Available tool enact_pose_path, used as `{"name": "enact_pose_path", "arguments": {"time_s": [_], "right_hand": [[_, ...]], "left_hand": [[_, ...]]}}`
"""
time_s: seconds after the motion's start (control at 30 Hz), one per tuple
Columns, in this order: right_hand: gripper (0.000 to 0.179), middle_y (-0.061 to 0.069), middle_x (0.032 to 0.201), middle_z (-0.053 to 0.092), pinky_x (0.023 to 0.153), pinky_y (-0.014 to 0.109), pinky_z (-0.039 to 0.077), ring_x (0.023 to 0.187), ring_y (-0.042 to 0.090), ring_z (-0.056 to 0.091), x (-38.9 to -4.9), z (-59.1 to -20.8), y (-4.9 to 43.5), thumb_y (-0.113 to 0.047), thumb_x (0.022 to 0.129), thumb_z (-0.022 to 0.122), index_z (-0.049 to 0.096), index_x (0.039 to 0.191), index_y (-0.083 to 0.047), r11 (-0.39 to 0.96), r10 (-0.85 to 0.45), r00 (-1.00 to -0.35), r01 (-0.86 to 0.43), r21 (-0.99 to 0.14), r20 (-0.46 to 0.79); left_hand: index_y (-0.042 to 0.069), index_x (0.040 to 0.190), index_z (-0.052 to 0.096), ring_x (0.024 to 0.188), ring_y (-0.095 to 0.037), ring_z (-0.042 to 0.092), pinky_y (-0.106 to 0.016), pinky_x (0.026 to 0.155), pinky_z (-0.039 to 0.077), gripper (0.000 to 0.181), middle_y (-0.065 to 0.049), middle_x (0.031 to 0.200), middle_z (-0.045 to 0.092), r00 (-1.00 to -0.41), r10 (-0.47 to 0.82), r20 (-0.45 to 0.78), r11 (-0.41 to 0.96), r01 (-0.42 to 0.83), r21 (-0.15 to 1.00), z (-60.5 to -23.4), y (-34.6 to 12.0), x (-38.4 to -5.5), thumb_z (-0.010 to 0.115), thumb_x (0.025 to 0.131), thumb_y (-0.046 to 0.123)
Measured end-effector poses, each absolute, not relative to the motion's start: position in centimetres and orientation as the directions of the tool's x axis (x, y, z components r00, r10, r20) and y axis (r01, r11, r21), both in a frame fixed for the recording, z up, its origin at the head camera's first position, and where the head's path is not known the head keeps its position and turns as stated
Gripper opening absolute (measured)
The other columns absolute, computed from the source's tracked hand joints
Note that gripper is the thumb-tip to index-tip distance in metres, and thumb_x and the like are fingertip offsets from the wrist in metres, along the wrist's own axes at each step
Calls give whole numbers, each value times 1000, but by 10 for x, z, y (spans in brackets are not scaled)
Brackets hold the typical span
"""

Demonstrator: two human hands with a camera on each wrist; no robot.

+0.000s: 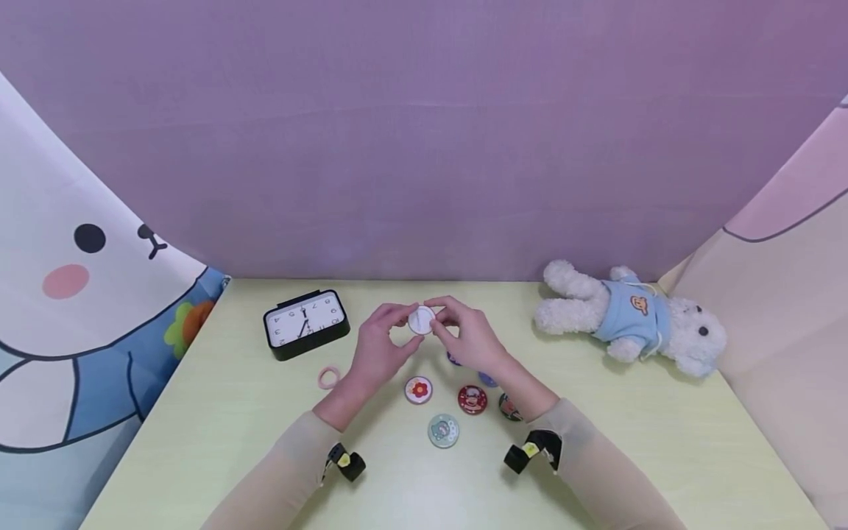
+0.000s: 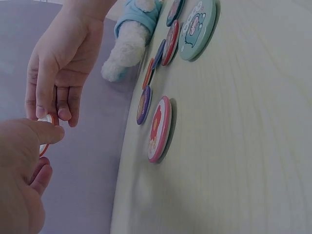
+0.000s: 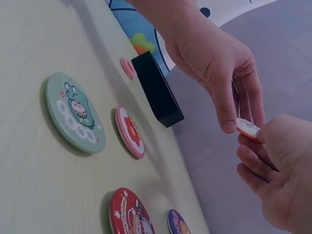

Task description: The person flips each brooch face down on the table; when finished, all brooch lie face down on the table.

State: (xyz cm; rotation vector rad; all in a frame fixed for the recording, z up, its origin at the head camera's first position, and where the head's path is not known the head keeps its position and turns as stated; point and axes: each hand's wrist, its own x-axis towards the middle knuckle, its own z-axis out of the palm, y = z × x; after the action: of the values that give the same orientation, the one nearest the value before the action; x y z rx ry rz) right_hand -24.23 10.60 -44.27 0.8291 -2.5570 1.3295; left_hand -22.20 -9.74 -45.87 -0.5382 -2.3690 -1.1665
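Above the table, both hands hold a round badge (image 1: 422, 320) between them, its white face turned up toward the head camera. My left hand (image 1: 380, 347) pinches its left edge between thumb and fingers. The right hand (image 1: 472, 340) pinches the opposite edge. In the right wrist view the badge (image 3: 247, 127) shows an orange-red rim. Below the hands lie a pink-rimmed flower badge (image 1: 418, 390), a red badge (image 1: 472, 399) and a pale green badge (image 1: 443, 430). A dark badge (image 1: 509, 407) and blue badges are partly hidden by the right hand and forearm.
A black-framed clock (image 1: 306, 324) stands left of the hands, with a pink ring (image 1: 328, 377) in front of it. On the right a white plush toy (image 1: 632, 316) in a blue top lies on its back. A purple curtain (image 1: 424, 147) hangs behind the table.
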Motion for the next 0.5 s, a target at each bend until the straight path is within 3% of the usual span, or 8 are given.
{"name": "enact_pose_path", "arguments": {"time_s": [0.3, 0.5], "right_hand": [[48, 13, 117, 73, 89, 46, 66, 98, 30, 73, -247, -449, 111, -7, 92, 82, 67, 137, -2, 486, -506, -778, -614, -622, 373], [47, 12, 116, 69, 70, 29, 66, 105, 32, 70, -248, -455, 112, -16, 96, 81, 67, 139, -3, 567, -545, -787, -600, -564, 289]], "left_hand": [[3, 125, 77, 96, -31, 75, -43, 85, 66, 48, -13, 108, 74, -850, 181, 495, 601, 494, 629, -463, -100, -222, 93, 81, 11], [3, 126, 76, 99, -30, 75, -39, 89, 66, 48, -14, 110, 75, -890, 224, 398, 643, 442, 625, -468, -103, -223, 92, 83, 15]]}}
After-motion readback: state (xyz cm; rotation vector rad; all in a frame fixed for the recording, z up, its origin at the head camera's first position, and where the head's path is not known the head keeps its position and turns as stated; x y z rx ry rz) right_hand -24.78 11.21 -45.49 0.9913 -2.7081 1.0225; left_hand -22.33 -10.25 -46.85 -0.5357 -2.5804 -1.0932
